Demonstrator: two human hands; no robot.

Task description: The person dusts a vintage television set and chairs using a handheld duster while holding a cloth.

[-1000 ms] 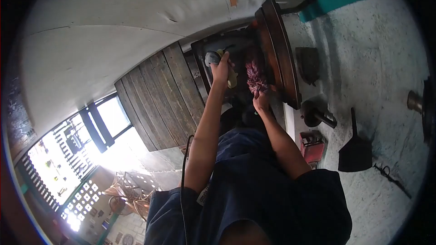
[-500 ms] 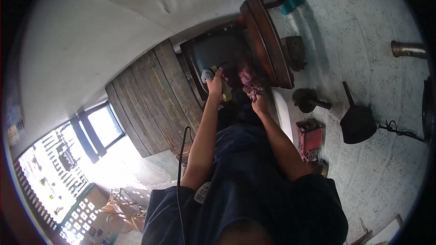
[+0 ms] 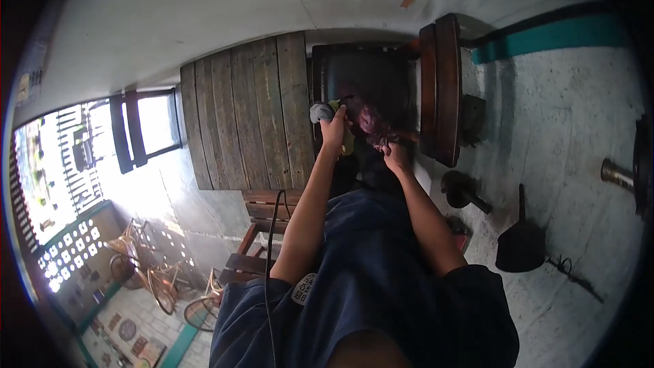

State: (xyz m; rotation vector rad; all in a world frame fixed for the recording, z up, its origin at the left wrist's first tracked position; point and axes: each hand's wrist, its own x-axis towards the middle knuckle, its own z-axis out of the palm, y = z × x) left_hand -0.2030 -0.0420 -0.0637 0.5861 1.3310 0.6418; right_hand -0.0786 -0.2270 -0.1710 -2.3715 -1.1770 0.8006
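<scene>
My left hand [image 3: 334,128] is closed around a yellowish item [image 3: 348,140], with a rounded grey bundle [image 3: 320,112] at its outer side. What exactly these are is too small to tell. To the right, my right hand [image 3: 395,155] grips the near end of a fluffy reddish-purple duster [image 3: 372,123]. The duster stretches up and left over a dark seat-like surface [image 3: 371,71], its far end blurred and close to my left hand.
Left of the dark surface is a grey plank tabletop [image 3: 248,112]. A dark wooden rail [image 3: 446,88] stands to the right. Farther right on the wall hang a black pan [image 3: 521,247] and a metal item [image 3: 616,174]. Bicycles [image 3: 160,286] are at lower left.
The view has swung, so the plank tabletop appears level. The far end of the duster has tilted left toward my left hand. Both hands keep their hold.
</scene>
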